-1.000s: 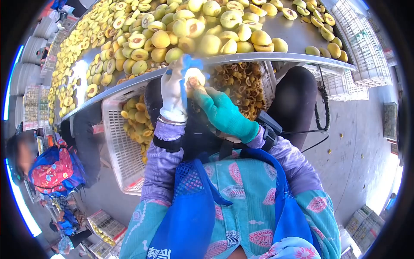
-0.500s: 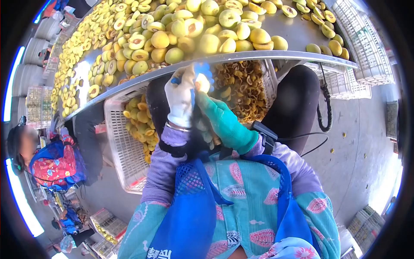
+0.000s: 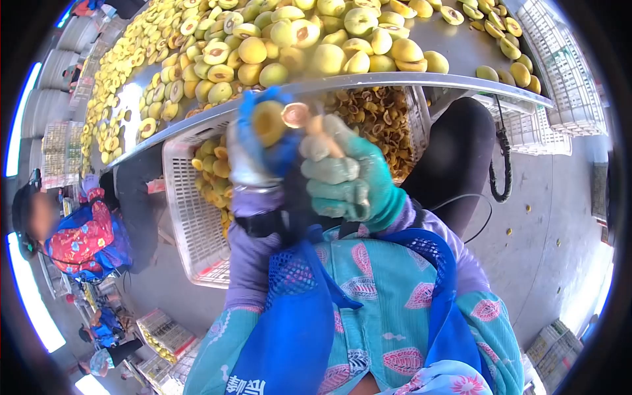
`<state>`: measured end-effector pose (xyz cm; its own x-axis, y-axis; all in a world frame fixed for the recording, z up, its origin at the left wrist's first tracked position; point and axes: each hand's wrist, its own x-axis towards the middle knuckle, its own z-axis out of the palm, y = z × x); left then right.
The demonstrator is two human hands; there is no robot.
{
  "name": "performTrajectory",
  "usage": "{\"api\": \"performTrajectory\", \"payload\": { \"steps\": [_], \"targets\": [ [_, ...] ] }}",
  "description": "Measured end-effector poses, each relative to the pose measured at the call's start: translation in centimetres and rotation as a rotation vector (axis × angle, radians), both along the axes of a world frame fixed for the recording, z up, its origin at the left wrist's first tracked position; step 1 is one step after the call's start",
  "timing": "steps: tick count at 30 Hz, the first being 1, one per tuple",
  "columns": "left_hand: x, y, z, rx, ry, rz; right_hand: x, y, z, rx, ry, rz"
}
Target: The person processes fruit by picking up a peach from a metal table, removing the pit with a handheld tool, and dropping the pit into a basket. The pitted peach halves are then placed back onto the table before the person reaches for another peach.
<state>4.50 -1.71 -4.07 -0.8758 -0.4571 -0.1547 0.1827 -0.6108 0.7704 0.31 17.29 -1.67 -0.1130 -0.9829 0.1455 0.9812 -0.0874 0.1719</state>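
Observation:
In a white and blue glove, my left hand grips a yellow-green peach half, its fingers wrapped around the fruit below the table edge. My right hand, gloved in green with greyish fingers, is closed on a small scoop-like tool with a tan handle. A pale, reddish round piece shows at the tool's front end, close beside the peach half. Motion blurs both hands, and I cannot tell whether that round piece is the tool's tip or a bit of fruit. Halved peaches cover the metal table ahead.
Under the table edge, a white crate holds peach pieces on the left; brown scraps fill another between my knees. White crates are stacked at the right. A black coiled cord hangs there. A co-worker sits at the left.
My hands have drawn apart slightly. The left has turned and moved left, bringing the peach half into view; the right has rotated, showing its curled fingers and the tool.

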Motion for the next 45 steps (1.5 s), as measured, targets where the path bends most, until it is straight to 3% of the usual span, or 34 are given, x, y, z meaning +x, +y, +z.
{"api": "performTrajectory", "payload": {
  "steps": [2, 3, 4, 5, 6, 7, 9, 11, 12, 15, 17, 19, 20, 23, 24, 26, 27, 29, 30, 33, 36, 39, 45],
  "targets": [
    [3.1, -4.2, 0.0, -0.275, -0.052, 0.209, -1.6, 0.8, -1.1, 0.125, 0.064, -0.085],
    [3.4, -6.5, 1.3, -0.752, -0.579, 0.355, -2.8, 0.3, -5.0, 0.318, 0.035, -0.123],
    [3.1, -7.9, 1.6, -1.173, -0.654, 0.365, -3.2, 0.5, -10.8, 0.438, 0.039, -0.121],
    [2.4, -9.0, 1.6, -1.595, -0.722, 0.367, -3.1, 0.2, -11.6, 0.541, 0.052, -0.125],
    [0.3, -8.3, 3.0, -1.564, -0.740, 0.241, -3.1, -0.2, -12.5, 0.645, 0.067, -0.126],
    [-2.4, -6.8, 4.0, -1.521, -0.761, 0.113, -2.1, -0.9, -8.8, 0.738, 0.092, -0.129],
    [-7.3, -5.0, 3.3, -1.947, -0.812, -0.032, -1.3, -1.2, -4.9, 0.831, 0.168, -0.184],
    [-11.6, -5.8, 1.5, -1.924, -1.039, -0.318, -1.5, -1.1, -3.5, 0.822, 0.269, -0.289],
    [-12.4, -5.9, 1.8, -1.931, -1.034, -0.338, -2.0, -0.5, -3.6, 0.839, 0.373, -0.237],
    [-10.6, -9.5, 2.3, -1.624, -0.726, -0.456, -2.3, -0.1, -1.6, 1.026, 0.670, -0.349],
    [-7.3, -10.4, 2.7, -0.619, -0.411, -0.329, -2.6, -0.8, -1.1, 1.021, 0.891, -0.426],
    [-4.6, -10.3, 2.4, -0.393, -0.125, -0.359, -2.6, -1.1, 0.7, 0.934, 1.063, -0.417],
    [-3.5, -9.7, 2.4, -0.438, -0.101, -0.348, -2.6, -1.5, 1.9, 0.982, 1.061, -0.351],
    [-3.1, -6.2, 1.7, -0.637, -0.028, -0.247, -2.8, -3.5, 0.7, 0.907, 1.295, -0.572],
    [-3.7, -4.2, 1.3, -0.740, -0.012, -0.156, -2.9, -3.7, 0.3, 0.956, 1.479, -0.651],
    [-3.9, -1.6, 2.9, -0.240, -0.006, -0.169, -3.0, -3.4, 0.6, 1.006, 1.507, -0.639],
    [-4.0, -1.3, 2.7, -0.446, -0.029, -0.159, -3.0, -3.4, 0.7, 1.027, 1.521, -0.633],
    [-4.1, -0.8, 2.5, -0.862, -0.074, -0.134, -2.9, -3.3, 0.5, 1.025, 1.506, -0.670],
    [-4.4, 0.0, 2.2, -0.570, -0.082, -0.110, -2.8, -3.3, 0.4, 1.022, 1.499, -0.689],
    [-4.5, 0.8, 1.9, -0.295, 0.038, -0.139, -2.5, -3.3, 0.5, 1.022, 1.391, -0.688],
    [-4.5, 0.8, 2.2, -0.438, -0.040, -0.104, -1.9, -3.2, 0.6, 1.045, 1.407, -0.701],
    [-4.4, 1.8, 2.6, -0.490, -0.039, -0.081, -2.0, -3.0, 0.5, 1.011, 1.200, -0.545],
    [-4.9, 2.0, 0.6, -0.594, 0.005, -0.006, -2.0, -2.4, 0.8, 1.005, 1.033, -0.355]
  ]
}}
